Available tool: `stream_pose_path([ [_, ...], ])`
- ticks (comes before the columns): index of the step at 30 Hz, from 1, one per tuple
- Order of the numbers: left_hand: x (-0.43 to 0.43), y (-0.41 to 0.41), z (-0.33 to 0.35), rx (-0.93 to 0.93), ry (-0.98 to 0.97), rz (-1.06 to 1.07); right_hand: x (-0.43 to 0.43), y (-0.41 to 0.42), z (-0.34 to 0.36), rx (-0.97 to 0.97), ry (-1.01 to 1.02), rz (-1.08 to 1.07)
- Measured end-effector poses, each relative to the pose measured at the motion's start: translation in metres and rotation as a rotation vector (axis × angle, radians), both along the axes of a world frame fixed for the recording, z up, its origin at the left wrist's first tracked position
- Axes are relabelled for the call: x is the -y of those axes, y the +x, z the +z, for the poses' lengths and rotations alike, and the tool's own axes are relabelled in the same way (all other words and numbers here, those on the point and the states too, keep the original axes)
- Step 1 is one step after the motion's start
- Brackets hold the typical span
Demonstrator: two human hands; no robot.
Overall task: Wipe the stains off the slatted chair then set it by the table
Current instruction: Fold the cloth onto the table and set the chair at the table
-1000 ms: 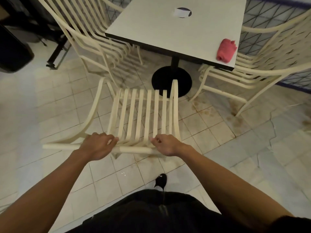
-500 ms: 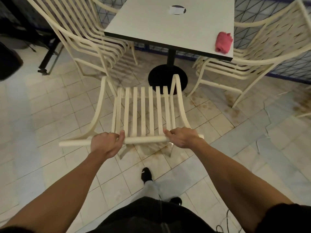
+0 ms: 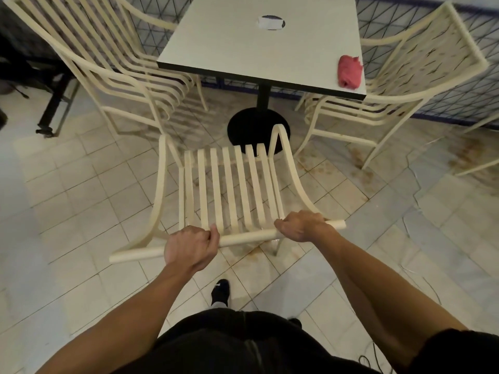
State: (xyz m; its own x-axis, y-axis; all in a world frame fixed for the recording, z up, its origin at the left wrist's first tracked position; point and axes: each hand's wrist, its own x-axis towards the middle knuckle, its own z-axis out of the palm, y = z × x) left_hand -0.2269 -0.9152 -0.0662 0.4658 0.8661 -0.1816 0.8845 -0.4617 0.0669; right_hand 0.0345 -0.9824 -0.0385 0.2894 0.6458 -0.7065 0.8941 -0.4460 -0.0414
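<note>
I am gripping the slatted chair [image 3: 232, 184] by its top rail, left hand [image 3: 190, 248] and right hand [image 3: 299, 225] both curled round it, at the frame's centre. Its front is sitting close to the counter [image 3: 243, 49]'s black pedestal base [image 3: 243, 128]. Pushing crookedly, I am risking striking that base, or the chair at upper left [image 3: 89, 65] or the chair at upper right [image 3: 421, 49].

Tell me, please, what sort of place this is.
Probably a café or restaurant patio: a pedestal table, matching cream slatted chairs around it, a mesh fence behind, stained floor tiles.
</note>
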Motion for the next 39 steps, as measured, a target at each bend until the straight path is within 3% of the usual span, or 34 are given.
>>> stream_pose_path([
  [5, -0.017, 0.000, -0.007, 0.119, 0.101, -0.040, -0.007, -0.004, 0.001, 0.006, -0.005, -0.037],
  [15, -0.071, 0.010, -0.007, 0.071, 0.081, -0.114, -0.024, -0.007, -0.003, -0.007, 0.028, -0.039],
  [21, -0.106, 0.021, -0.001, -0.003, 0.100, -0.185, -0.038, -0.010, -0.004, 0.018, 0.150, -0.144],
  [33, -0.171, 0.047, 0.009, -0.034, 0.043, -0.285, -0.081, -0.004, 0.004, 0.061, 0.211, -0.191],
  [39, -0.194, 0.057, 0.009, -0.034, 0.042, -0.315, -0.096, 0.002, -0.005, 0.057, 0.250, -0.311],
])
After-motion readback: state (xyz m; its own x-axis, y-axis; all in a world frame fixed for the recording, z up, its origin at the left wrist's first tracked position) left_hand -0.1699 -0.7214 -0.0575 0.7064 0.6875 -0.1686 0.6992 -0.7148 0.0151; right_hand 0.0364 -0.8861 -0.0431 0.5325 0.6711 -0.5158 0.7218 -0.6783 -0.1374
